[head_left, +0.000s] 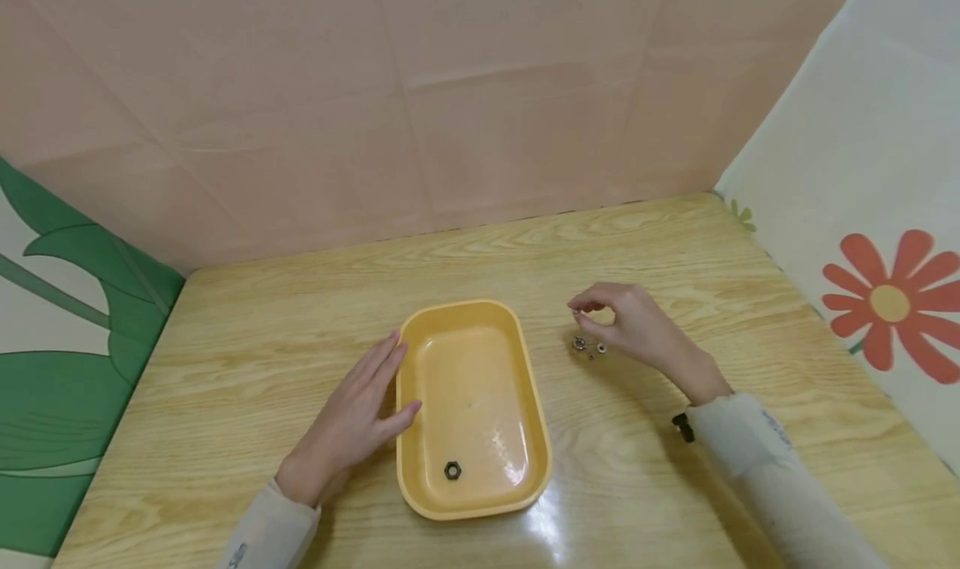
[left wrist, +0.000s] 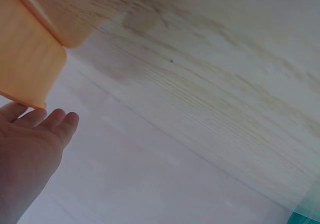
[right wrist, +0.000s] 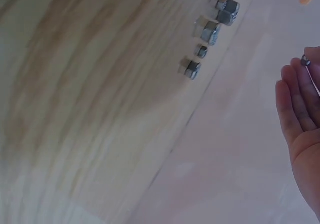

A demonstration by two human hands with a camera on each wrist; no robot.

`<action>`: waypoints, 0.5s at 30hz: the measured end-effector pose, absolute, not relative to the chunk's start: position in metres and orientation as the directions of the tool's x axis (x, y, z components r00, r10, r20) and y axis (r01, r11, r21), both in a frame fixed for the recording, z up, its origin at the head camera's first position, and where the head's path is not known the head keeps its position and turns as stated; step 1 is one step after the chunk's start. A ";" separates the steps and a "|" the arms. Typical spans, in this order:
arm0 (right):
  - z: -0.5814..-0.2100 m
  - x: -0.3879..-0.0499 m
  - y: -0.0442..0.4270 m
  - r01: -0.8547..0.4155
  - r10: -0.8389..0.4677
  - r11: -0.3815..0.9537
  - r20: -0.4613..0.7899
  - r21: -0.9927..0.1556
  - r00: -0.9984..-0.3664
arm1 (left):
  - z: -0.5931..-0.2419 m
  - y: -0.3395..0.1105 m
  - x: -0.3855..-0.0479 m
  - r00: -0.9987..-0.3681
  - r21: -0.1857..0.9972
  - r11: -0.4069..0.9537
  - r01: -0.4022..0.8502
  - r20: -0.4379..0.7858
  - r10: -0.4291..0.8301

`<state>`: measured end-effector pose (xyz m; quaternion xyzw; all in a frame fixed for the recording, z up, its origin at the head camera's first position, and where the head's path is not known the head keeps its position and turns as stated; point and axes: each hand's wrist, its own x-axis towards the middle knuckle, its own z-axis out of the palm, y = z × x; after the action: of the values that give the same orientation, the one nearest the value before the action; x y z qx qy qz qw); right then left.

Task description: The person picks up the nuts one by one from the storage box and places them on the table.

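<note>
A yellow plastic tray (head_left: 471,386) stands on the table, with one dark hex nut (head_left: 452,470) near its front end. My left hand (head_left: 351,415) rests on the tray's left rim, its fingers fairly straight and the thumb over the edge. In the left wrist view, the fingertips touch the tray's rim (left wrist: 35,105). To the right of the tray, my right hand (head_left: 637,329) pinches a small metal nut (right wrist: 305,60) between thumb and fingertips, above the table. Below that hand lie several loose nuts (head_left: 580,344) of different sizes, clearer in the right wrist view as silvery nuts (right wrist: 210,32).
The wood-grain table (head_left: 300,319) ends at a pink covered wall (head_left: 300,119) behind. A white panel with a red flower (head_left: 890,304) borders the right side, and a panel with green leaves (head_left: 67,402) the left.
</note>
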<state>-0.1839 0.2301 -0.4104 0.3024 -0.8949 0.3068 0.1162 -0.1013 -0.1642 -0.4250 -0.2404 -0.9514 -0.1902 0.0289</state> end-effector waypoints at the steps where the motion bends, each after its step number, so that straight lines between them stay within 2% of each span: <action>1: -0.411 -0.185 0.231 -0.608 -0.466 0.630 0.390 -0.483 -0.794 | -0.425 -0.164 -0.101 -0.883 0.348 0.812 0.468 0.147 0.446; 8: -0.417 -0.189 0.240 -0.524 -0.436 0.665 0.293 -0.532 -0.851 | -0.425 -0.164 -0.101 -0.885 0.348 0.814 0.465 0.147 0.443; 15: -0.420 -0.192 0.248 -0.511 -0.428 0.679 0.280 -0.527 -0.859 | -0.424 -0.164 -0.101 -0.885 0.350 0.813 0.465 0.148 0.442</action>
<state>-0.1919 0.2483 -0.4203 0.2568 -0.9139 0.3073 0.0671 -0.1011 -0.1639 -0.4242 -0.2381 -0.9517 -0.1913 0.0297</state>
